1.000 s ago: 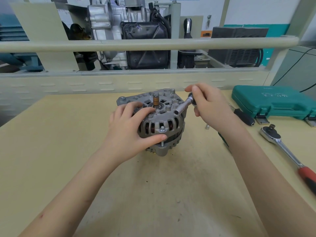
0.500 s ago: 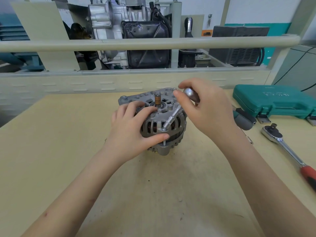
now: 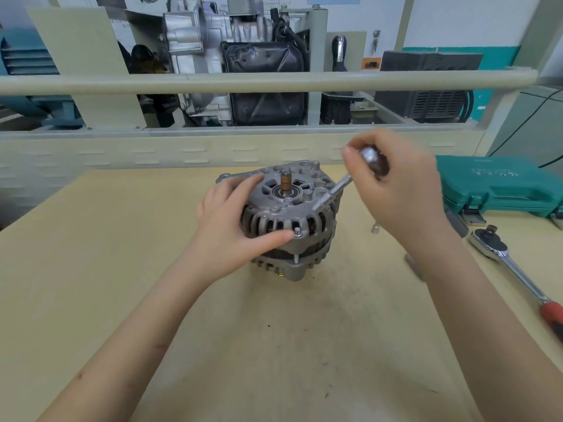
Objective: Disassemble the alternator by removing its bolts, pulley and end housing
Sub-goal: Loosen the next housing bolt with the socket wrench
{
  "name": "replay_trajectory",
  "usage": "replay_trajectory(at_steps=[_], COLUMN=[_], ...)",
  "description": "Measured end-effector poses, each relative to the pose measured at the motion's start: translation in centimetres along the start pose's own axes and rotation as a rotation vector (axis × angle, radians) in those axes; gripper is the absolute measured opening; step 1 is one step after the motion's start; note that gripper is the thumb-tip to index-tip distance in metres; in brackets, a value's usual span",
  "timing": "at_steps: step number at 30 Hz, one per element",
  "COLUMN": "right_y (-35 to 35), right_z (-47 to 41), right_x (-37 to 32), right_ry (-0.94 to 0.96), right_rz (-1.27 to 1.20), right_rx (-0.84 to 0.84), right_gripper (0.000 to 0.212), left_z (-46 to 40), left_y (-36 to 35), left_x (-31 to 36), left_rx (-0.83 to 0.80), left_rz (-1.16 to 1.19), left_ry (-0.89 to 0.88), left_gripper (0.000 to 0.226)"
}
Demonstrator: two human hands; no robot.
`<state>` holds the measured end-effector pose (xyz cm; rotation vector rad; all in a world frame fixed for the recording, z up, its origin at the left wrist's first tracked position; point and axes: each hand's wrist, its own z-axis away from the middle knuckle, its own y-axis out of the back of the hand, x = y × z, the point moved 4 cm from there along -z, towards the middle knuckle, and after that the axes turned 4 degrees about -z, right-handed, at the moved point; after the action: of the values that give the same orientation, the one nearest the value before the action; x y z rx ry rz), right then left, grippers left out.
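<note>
Gripping the dark handle of a small nut driver, the right hand has its fingers curled round the top of the tool, thumb tip against the shiny end cap. The driver's metal shaft slants down and to the left from that grip, and its tip meets the upper right shoulder of the alternator. Left of the right-hand grip, the left hand grips the alternator's housing: fingers wrap over the top left edge and the thumb presses along the front, its tip just beside a bolt head on the near rim. The alternator stands on the bench between the two hands, shaft end pointing up with a copper-coloured collar and a bearing ring around it. Below the right-hand grip, a small metal socket or bolt lies on the bench; I cannot tell which. Further right, a ratchet wrench with a red handle lies at an angle, well apart from the alternator. Beyond it sits a closed green tool case. Under the right wrist something blurred and grey lies on the bench, too smeared to make out. Behind the bench, past a pale rail, stands engine equipment.
</note>
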<state>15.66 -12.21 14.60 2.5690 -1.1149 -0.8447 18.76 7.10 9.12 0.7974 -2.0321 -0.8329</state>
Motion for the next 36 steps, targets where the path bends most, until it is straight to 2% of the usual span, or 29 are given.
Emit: replay_trajectory(at_steps=[3, 8, 13, 16, 19, 22, 26, 31, 34, 36], right_y=[0.8, 1.7, 2.3, 2.5, 2.6, 2.6, 2.6, 2.6, 1.7, 0.7], right_z=[-0.3, -0.7, -0.8, -0.8, -0.9, -0.9, -1.0, -1.2, -1.1, -0.7], right_x=[0.6, 1.8, 2.3, 2.2, 2.3, 2.4, 2.6, 3.9, 5.8, 7.1], right_ry=[-0.009, -0.053, -0.071, -0.062, -0.067, -0.067, -0.073, -0.171, -0.368, -0.502], right_rz=[-0.005, -0.022, -0.024, -0.024, -0.032, -0.036, -0.037, -0.084, -0.186, -0.271], right_rx=[0.055, 0.076, 0.091, 0.091, 0.097, 0.1, 0.097, 0.107, 0.027, -0.061], right_gripper=[0.018, 0.007, 0.003, 0.005, 0.005, 0.005, 0.005, 0.005, 0.009, 0.009], left_z=[-0.3, -0.4, -0.5, -0.5, -0.7, -0.9, -1.0, -1.8, -2.8, -3.6], left_y=[-0.3, -0.9, -1.2, -2.0, -2.4, -2.7, -3.1, -3.5, -4.0, -4.5], left_x=[-1.0, -1.9, -3.3, -3.8, -3.9, -4.0, -4.2, -4.9, -5.0, -5.0], left_rx=[-0.051, -0.085, -0.02, -0.101, -0.128, -0.119, -0.12, -0.168, -0.239, -0.249], left_rz=[0.138, 0.256, 0.567, 0.749, 0.833, 0.896, 0.918, 0.975, 1.098, 1.154], left_ry=[0.107, 0.13, 0.309, 0.4, 0.388, 0.374, 0.394, 0.377, 0.365, 0.42], left_gripper=[0.101, 0.105, 0.113, 0.114, 0.106, 0.072, 0.048, 0.044, 0.043, 0.044])
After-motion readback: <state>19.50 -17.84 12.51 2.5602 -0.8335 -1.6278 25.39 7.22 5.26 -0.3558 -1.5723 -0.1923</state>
